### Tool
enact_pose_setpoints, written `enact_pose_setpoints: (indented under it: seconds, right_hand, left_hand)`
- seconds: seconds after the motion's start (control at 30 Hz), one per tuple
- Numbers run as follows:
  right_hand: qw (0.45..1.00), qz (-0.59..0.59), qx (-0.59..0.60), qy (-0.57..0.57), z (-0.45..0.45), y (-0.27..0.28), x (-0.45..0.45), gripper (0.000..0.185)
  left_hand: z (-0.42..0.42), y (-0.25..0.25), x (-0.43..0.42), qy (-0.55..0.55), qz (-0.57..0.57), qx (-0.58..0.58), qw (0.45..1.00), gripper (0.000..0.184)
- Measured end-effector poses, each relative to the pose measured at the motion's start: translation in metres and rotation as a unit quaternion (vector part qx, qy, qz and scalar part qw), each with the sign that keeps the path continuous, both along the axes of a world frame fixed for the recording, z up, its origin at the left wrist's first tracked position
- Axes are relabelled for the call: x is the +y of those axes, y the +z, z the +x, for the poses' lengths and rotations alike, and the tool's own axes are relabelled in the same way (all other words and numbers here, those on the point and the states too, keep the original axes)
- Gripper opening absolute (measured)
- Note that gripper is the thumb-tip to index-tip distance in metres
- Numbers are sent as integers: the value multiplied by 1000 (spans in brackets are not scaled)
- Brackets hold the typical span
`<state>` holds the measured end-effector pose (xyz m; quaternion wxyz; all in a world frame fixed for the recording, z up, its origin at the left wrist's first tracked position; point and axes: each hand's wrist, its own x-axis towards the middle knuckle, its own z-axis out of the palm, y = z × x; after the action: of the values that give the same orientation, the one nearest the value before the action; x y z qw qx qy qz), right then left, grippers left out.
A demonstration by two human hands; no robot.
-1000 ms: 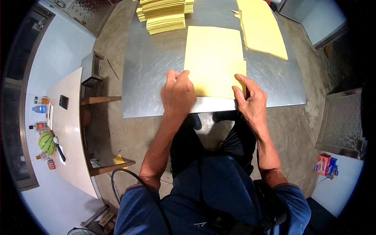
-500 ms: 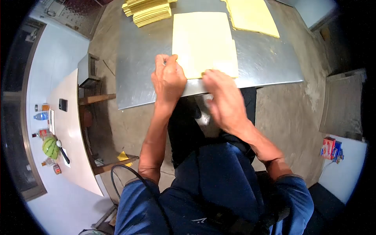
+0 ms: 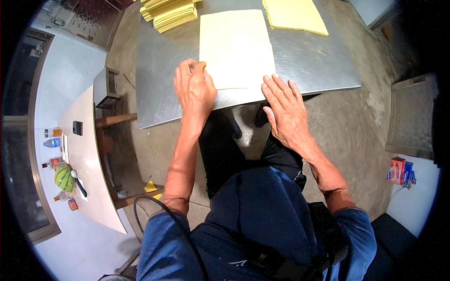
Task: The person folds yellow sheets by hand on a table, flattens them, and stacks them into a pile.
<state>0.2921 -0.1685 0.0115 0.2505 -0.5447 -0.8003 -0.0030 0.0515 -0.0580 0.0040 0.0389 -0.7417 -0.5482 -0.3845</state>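
Observation:
A pale yellow paper sheet, with a second edge showing along its right side, lies flat on the metal table near its front edge. My left hand is closed at the sheet's lower left edge, fingers curled and thumb tip by the paper; what it holds, if anything, is hidden. At the lower right corner of the sheet, my right hand rests stretched out with its fingertips on or just beside the corner. Its fingers are straight and slightly apart, with nothing in them.
Stacked folded yellow paper sits at the table's back left, and another yellow pile at the back right. The metal table has its front edge near my legs. On the left, a side table holds a watermelon and bottles.
My right hand has moved right, from the sheet's lower edge to its lower right corner, and flattened. My left hand stays at the left edge. The whole view has shifted slightly.

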Motion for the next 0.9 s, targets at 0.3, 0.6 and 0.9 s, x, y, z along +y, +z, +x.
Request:
enact_pose_setpoints:
  seconds: [0.3,0.6,0.9]
  right_hand:
    - [1000,8,10,-6,-4,-5,2,53]
    - [1000,13,4,-4,-3,1,2,56]
    - [998,34,10,55,-33,0,19,61]
  left_hand:
    - [50,-1,-60,-238,-94,127,958,76]
    - [-34,2,-70,-163,-104,158,968,89]
    - [-30,-6,-68,-151,-83,145,974,80]
